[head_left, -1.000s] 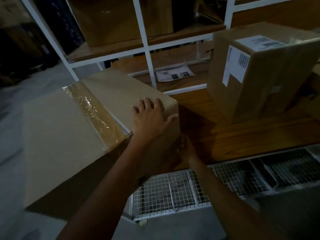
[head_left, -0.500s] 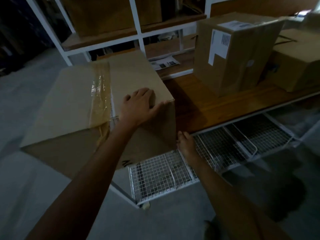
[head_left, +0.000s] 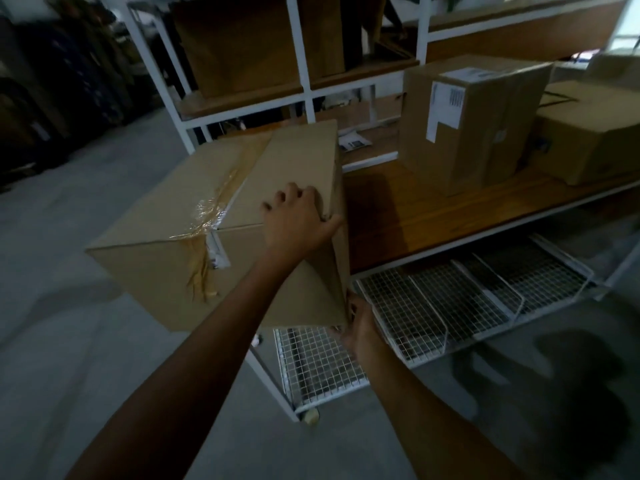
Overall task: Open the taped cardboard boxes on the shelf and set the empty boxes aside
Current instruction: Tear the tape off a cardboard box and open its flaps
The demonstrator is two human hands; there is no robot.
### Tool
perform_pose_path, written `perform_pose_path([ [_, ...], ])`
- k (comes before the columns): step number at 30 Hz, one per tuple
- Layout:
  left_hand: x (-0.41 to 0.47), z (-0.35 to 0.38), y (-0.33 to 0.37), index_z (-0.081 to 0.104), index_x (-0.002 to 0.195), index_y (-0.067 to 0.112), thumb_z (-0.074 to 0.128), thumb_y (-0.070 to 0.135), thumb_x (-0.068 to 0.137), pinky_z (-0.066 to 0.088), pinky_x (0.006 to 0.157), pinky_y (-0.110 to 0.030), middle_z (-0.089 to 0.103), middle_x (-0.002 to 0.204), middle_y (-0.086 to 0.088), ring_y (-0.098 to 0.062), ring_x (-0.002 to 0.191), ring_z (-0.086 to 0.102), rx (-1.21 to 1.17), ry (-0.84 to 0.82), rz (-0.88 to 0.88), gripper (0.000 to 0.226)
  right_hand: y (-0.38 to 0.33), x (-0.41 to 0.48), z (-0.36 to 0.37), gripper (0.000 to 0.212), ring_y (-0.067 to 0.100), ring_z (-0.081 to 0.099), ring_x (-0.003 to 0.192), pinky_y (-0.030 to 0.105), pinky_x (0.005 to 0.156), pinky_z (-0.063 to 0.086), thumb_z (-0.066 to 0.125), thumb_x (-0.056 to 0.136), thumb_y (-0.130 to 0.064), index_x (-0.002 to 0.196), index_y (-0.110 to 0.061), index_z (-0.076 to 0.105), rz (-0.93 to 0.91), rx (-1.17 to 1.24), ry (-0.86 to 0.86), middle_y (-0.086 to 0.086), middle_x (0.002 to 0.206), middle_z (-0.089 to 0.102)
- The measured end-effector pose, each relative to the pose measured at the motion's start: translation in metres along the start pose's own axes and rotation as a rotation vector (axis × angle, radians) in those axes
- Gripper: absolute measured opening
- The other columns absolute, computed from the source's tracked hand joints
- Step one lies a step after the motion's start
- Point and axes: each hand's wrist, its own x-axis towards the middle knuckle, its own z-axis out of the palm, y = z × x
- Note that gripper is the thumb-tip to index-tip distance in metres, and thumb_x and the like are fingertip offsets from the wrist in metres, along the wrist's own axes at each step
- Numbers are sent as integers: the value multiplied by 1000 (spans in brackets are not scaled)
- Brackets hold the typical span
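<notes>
A large cardboard box (head_left: 173, 209) with shiny tape along its top seam hangs off the left end of the wooden shelf (head_left: 433, 216), tilted, mostly over the floor. My left hand (head_left: 294, 223) lies on its top right corner, fingers spread and thumb hooked over the edge. My right hand (head_left: 356, 327) grips the box's lower right corner from below. A second taped box (head_left: 485, 133) with white labels stands upright on the shelf. A third, lower box (head_left: 588, 133) sits to its right.
A white wire rack (head_left: 433, 313) runs under the wooden shelf. White metal shelf posts (head_left: 301, 64) rise behind, with more brown boxes on the upper shelf. Grey concrete floor (head_left: 69, 341) spreads to the left and front. A paper slip (head_left: 353, 142) lies on the rear shelf.
The large box has swung further off the shelf's left end and tipped, carried by both hands. The view has pulled back, showing more floor and rack.
</notes>
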Motion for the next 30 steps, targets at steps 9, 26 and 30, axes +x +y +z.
perform_pose_path([
  [9,57,-119,-44,67,97,16,42,64,81,49,74,-33,64,93,-4,-22,86,61,-507,58,-179,56,-82,-41,59,29,31,68,88,38,70,56,56,95,-28,109,-5,66,-223,49,-62,16,95,72],
  [26,28,-114,-105,62,120,18,52,54,80,50,84,-45,63,119,-16,-33,109,57,-1742,60,-534,55,-239,-143,164,68,23,52,115,50,94,46,54,84,-67,141,-33,40,-1132,-848,-40,4,137,49],
  [30,7,-88,-100,56,128,14,52,43,89,55,80,-44,64,121,-18,-35,112,61,-1999,145,-494,48,-236,-144,160,59,12,47,108,23,71,40,57,93,-47,145,-28,37,-1172,-910,-121,0,135,49],
])
